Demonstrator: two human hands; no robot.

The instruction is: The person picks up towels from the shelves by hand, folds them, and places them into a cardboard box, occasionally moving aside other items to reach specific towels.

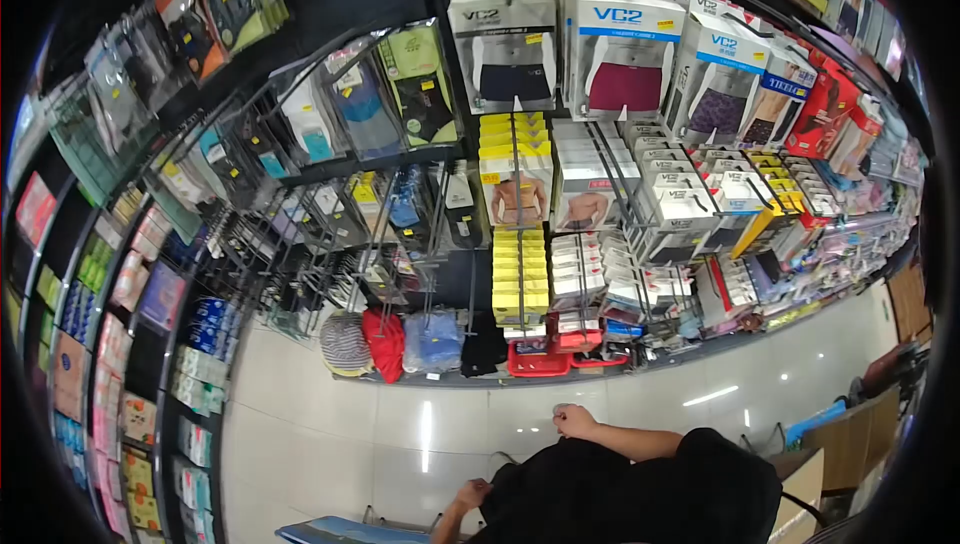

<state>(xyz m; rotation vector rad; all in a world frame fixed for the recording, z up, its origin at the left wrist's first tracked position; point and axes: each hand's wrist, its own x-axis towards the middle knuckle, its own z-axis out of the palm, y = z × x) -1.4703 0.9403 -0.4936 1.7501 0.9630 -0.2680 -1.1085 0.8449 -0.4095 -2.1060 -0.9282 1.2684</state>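
The red tray (537,362) sits at the foot of the rack (478,381), across the floor from our right hand (573,422) and well apart from it. Closest to us is our black clothing (620,494), with our left hand (472,494) beside it at lower left and our right hand reaching out in front. Our left fingers look bent, but we cannot tell whether they are clenched or grasping anything; our right fingers curl inward, and we cannot tell whether something small is between them. A blue panel (345,531) lies near our left hand, and an open cardboard box (850,436) stands off to our right. Beyond our hands we see the pale tiled floor (400,414), shining with reflected light. Along the rack's foot, left of the red tray, sit a striped bundle (346,344), a red bundle (383,344) and a blue bundle (433,342). Above the tray, a column of yellow boxes (520,279) hangs beside white boxes (577,269), and larger VC2 boxes (625,54) line the top.
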